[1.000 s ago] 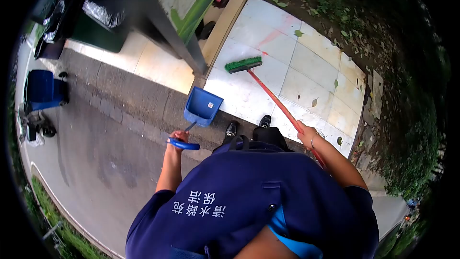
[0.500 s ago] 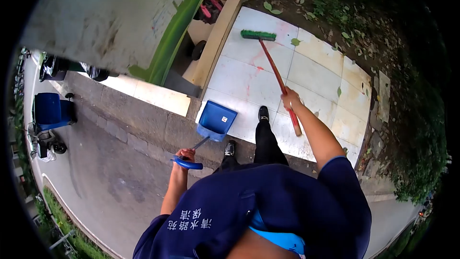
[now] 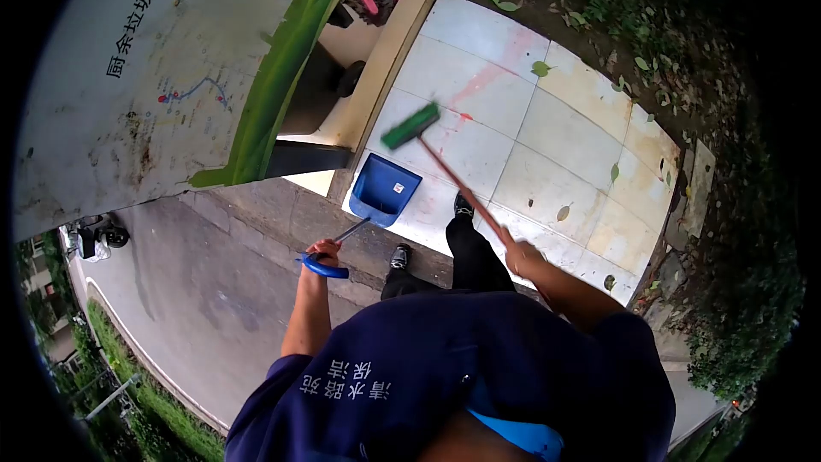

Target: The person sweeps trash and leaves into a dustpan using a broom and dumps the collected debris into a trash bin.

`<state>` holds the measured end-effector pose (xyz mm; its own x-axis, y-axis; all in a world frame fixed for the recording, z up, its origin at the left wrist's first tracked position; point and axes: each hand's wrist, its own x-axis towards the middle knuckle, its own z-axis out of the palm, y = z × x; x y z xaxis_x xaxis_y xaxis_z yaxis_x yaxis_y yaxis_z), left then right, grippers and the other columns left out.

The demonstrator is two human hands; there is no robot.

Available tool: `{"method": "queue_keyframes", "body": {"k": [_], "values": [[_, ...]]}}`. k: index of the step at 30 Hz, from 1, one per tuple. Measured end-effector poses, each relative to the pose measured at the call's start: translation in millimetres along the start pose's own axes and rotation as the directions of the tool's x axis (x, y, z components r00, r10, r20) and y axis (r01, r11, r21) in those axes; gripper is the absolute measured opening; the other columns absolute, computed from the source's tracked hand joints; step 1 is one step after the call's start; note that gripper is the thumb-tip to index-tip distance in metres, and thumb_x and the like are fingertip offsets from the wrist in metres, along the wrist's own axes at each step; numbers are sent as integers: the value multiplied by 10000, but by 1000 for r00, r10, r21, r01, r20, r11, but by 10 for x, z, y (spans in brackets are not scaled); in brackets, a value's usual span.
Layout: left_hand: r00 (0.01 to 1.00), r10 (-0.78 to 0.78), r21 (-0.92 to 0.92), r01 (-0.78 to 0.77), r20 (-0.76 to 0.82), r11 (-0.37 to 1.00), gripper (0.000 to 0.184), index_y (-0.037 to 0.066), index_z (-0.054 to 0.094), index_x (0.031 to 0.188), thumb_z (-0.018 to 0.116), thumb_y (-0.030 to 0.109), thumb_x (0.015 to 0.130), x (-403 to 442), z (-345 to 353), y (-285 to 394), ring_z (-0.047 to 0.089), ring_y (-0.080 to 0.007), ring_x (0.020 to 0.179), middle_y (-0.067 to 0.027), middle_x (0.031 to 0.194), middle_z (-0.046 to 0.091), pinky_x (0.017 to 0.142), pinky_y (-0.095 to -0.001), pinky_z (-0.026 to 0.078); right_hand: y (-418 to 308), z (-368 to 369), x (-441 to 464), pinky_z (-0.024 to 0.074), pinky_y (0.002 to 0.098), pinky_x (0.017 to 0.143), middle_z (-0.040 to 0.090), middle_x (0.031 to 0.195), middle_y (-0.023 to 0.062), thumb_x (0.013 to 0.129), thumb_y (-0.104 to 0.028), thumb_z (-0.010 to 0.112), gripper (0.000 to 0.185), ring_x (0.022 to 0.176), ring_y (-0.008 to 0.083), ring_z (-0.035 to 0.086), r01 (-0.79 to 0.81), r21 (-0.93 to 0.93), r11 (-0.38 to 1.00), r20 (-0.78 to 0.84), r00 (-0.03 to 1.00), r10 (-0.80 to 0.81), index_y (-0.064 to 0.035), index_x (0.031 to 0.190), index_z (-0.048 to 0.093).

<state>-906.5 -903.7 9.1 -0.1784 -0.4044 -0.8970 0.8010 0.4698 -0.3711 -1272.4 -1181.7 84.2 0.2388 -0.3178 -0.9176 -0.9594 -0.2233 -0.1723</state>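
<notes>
The left hand (image 3: 322, 251) grips the long-handled blue dustpan (image 3: 380, 181), pan just ahead of it, and the right hand (image 3: 522, 257) the green-bristled broom (image 3: 411, 126), head forward-left; low strokes beside a steady, flat-set pan should work best.

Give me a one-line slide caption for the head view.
Left grip holding a blue dustpan by its handle, right grip on a green-headed broom over pale tiles.

The left hand (image 3: 321, 251) holds a blue dustpan (image 3: 383, 190), which extends ahead of it. The right hand (image 3: 524, 258) holds a broom (image 3: 462, 186), with green bristles (image 3: 410, 126) ahead and left of this hand.
</notes>
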Motion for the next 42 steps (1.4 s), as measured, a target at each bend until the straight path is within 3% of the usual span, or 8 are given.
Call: {"method": "queue_keyframes", "body": {"k": [2, 5, 15, 22, 27, 30, 38, 42], "values": [[1000, -23, -1, 23, 6, 1000, 225, -134, 280, 881, 343, 0, 713, 49, 70, -33, 459, -131, 372, -72, 545, 464, 315, -183, 396, 109, -124, -437, 411, 383, 673, 519, 843, 236, 754, -184, 390, 535, 781, 331, 527, -115, 116, 987, 161, 982, 96, -123, 1229, 151], [999, -35, -12, 35, -10, 999, 215, -107, 338, 856, 337, 96, 785, 283, -64, 151, 452, -134, 368, -64, 531, 463, 325, -187, 393, 703, -7, -631, 406, 387, 688, 511, 859, 246, 757, -240, 405, 522, 788, 357, 510, 253, -81, 964, 65, 967, -248, -147, 1222, 187], [1000, 7, 162, -11, 26, 987, 294, -136, 365, 868, 451, 43, 651, 274, -115, -36, 512, -140, 428, -92, 592, 545, 449, -204, 451, 940, -1471, 450, 412, 378, 712, 508, 914, 204, 770, -276, 394, 500, 824, 338, 506, 2, 124, 992, -362, 931, 44, -183, 1219, 196], [998, -64, 262, 59, 9, 963, 400, -189, 312, 944, 470, 47, 662, 194, 88, -486, 512, -140, 454, -119, 609, 526, 427, -180, 434, 1102, -2413, 1659, 420, 334, 390, 529, 665, 156, 756, -222, 411, 466, 442, 232, 509, -3, 375, 927, -405, 899, 167, -137, 1189, 262], [997, -77, 151, 77, -2, 986, 387, -202, 311, 926, 457, 53, 674, 290, 137, -660, 515, -143, 478, -149, 666, 529, 439, -197, 437, 2292, -1432, 1853, 417, 372, 481, 520, 646, 157, 748, -219, 408, 349, 558, 293, 526, 112, 133, 985, -700, 714, 13, -144, 1086, 362], [978, -202, 185, 189, 54, 964, 361, -192, 321, 915, 431, 75, 698, 493, 86, -570, 517, -147, 483, -145, 660, 520, 439, -208, 433, 2937, -810, 812, 422, 358, 561, 535, 744, 173, 734, -279, 441, 405, 669, 286, 538, -134, 393, 910, -326, 905, 274, -200, 1121, 346], [949, -310, 197, 293, 63, 936, 229, -136, 385, 781, 416, 73, 692, 569, 102, -498, 528, -145, 493, -157, 650, 533, 441, -214, 435, 2807, -985, -1457, 443, 309, 513, 559, 776, 137, 730, -226, 487, 492, 579, 225, 550, -450, 382, 807, -26, 868, 496, -209, 1185, 300], [960, -276, 176, 263, 51, 949, 210, -118, 390, 763, 414, 78, 690, 540, 122, -590, 519, -125, 471, -142, 633, 535, 413, -198, 430, 2898, -1188, -1025, 361, 257, 328, 459, 528, 29, 748, -163, 458, 491, 369, 118, 420, -182, 530, 829, -232, 909, 347, -169, 1206, 282]]}}
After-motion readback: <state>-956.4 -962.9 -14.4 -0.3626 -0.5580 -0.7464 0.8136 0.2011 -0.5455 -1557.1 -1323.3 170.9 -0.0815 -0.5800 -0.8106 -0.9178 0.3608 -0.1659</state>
